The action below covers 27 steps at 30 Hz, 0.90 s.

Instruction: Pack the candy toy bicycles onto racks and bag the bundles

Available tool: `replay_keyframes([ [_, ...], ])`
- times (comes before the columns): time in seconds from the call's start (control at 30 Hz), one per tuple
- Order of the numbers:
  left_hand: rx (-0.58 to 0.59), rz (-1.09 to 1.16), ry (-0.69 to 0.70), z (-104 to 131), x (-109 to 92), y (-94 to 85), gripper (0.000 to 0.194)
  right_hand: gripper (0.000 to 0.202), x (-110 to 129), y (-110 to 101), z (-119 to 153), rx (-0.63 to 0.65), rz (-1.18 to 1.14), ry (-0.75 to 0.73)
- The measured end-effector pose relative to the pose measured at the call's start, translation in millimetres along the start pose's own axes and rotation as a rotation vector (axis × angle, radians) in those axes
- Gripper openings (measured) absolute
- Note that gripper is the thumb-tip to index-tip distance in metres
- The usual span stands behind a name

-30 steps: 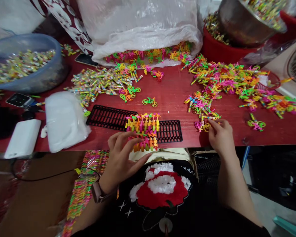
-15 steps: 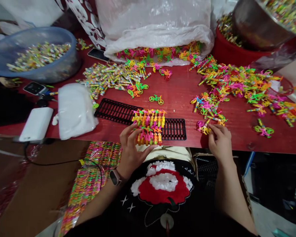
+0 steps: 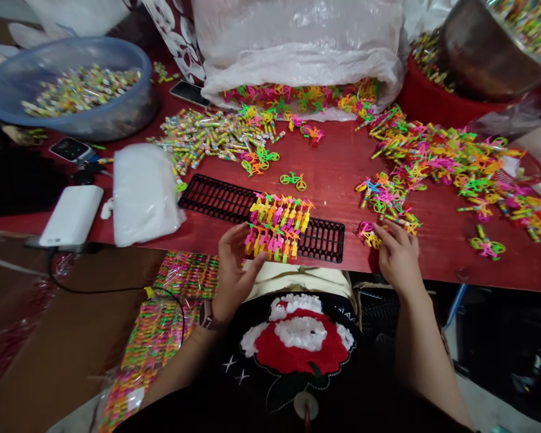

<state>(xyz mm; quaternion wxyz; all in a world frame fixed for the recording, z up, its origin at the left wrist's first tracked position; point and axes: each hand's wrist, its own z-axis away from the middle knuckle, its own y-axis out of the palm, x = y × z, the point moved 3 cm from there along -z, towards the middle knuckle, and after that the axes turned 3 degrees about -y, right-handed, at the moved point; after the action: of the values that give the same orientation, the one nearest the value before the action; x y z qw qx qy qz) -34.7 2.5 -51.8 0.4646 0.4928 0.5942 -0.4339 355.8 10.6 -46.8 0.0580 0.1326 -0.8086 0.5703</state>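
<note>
Two rows of small colourful plastic toys [image 3: 277,228] stand on a black slotted rack [image 3: 323,239] at the table's front edge. My left hand [image 3: 235,264] is at the left end of the front row, thumb and fingers spread around its corner. Near the front edge on the right, my right hand [image 3: 399,252] has its fingertips at a pink and yellow toy [image 3: 368,234]; whether they grip it cannot be made out. A second black rack [image 3: 219,197] extends left from under the rows. One green and orange toy [image 3: 294,180] lies alone behind them.
A large pile of toys [image 3: 442,159] covers the right side. Candy tubes [image 3: 207,135] lie at the back left beside a blue basin [image 3: 94,114]. A white plastic stack [image 3: 145,195] and a power bank [image 3: 72,215] are at the left. An opened sack [image 3: 302,54] stands behind.
The whole view has shifted and tilted slightly. My left hand has moved down a little along the rows' left end, its thumb lower. My right hand remains by the same toy.
</note>
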Motion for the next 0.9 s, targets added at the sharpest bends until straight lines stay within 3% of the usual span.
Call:
replay_keyframes([
  [0.1,0.002,0.096,-0.058,-1,5,1.4,0.051,0.044,-3,6,-3,-0.008,-0.027,-0.016],
  [0.33,-0.021,0.32,-0.181,-1,19,7.5,0.053,0.034,-8,5,-4,-0.006,-0.028,-0.026],
  [0.73,0.012,0.201,-0.253,-10,14,17.3,0.051,0.033,-5,3,-6,0.001,-0.094,-0.013],
  [0.9,-0.008,0.259,-0.278,-10,14,20.4,0.05,0.03,3,5,-9,-0.049,-0.089,0.004],
])
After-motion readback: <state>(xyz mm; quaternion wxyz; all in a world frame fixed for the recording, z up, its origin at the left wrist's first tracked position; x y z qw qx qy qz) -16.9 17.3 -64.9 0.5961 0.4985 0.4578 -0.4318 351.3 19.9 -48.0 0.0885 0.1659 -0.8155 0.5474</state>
